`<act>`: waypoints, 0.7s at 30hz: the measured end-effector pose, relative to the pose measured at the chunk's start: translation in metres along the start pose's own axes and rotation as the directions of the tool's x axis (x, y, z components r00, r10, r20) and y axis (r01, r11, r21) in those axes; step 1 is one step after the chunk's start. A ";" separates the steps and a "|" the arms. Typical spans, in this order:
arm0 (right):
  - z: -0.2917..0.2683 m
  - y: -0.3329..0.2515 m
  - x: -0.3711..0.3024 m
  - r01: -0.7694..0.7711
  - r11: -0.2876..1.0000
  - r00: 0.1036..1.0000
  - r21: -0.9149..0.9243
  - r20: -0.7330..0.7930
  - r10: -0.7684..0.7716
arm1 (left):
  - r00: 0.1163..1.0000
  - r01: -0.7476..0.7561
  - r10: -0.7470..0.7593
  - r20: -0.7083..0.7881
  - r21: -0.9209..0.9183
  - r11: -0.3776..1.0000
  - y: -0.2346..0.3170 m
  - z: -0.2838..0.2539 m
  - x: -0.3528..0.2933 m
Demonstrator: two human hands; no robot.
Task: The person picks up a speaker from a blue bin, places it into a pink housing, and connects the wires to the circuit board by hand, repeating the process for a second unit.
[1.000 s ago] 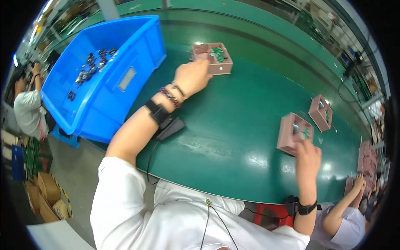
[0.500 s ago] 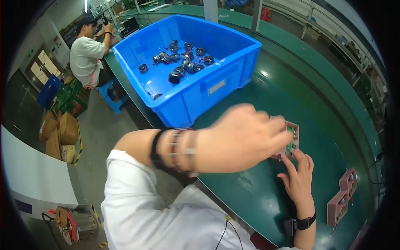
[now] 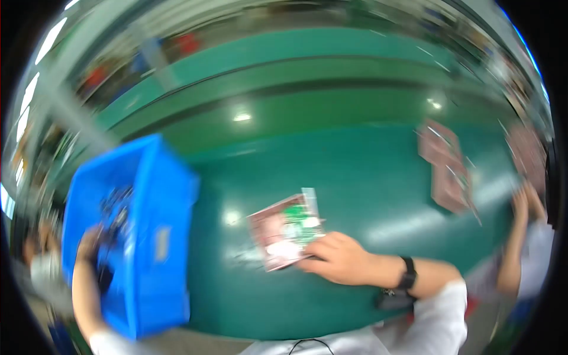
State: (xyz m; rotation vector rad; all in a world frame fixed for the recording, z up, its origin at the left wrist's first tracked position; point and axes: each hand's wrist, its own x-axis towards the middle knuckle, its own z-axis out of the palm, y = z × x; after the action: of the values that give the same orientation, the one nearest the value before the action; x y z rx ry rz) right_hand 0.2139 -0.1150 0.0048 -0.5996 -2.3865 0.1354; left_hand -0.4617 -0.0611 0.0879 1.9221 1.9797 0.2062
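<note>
Box (image 3: 269, 229) is held to the right of the bin (image 3: 160, 290), open side up, with green parts (image 3: 294, 216) seen inside; whether it is rested flat on the desk (image 3: 248, 307) cannot be told through the blur. Its near corner, on the side away from the bin, is gripped by the right hand (image 3: 340, 260), thumb and fingers closed on the edge. The left hand (image 3: 90, 242) is sunk within the bin, at the dark parts (image 3: 120, 206); whether anything is pinched there cannot be told. Two more boxes (image 3: 439, 145) are set well to the right of the bin.

The box, it is judged, could be slewed or tipped if that one corner were pushed, since no hand is placed on its bin side; the green parts might be jolted out. In the bin, several dark parts could be dragged up together if one were tugged, being heaped closely.
</note>
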 end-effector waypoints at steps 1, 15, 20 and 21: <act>0.008 0.008 0.009 0.022 1.000 0.999 0.018 -0.035 -0.022 | 0.993 -0.013 -0.010 0.119 0.197 0.980 -0.005 0.006 0.008; 0.010 0.004 0.010 0.085 0.994 0.991 0.070 -0.110 -0.077 | 0.981 0.007 -0.186 0.055 0.948 0.317 -0.158 -0.001 0.057; 0.013 0.004 0.016 0.097 0.995 0.990 0.032 -0.102 -0.093 | 0.994 -0.001 -0.093 0.063 0.833 0.553 -0.145 -0.016 0.085; 0.012 0.004 0.016 0.089 0.993 0.991 0.083 -0.111 -0.080 | 0.995 0.002 -0.078 0.056 0.803 0.596 -0.142 -0.021 0.087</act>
State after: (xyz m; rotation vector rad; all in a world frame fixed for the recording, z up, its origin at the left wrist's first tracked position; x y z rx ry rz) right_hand 0.1972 -0.1036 0.0033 -0.4523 -2.2845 0.1662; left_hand -0.6014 0.0198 0.0429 2.2978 2.2553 -0.9587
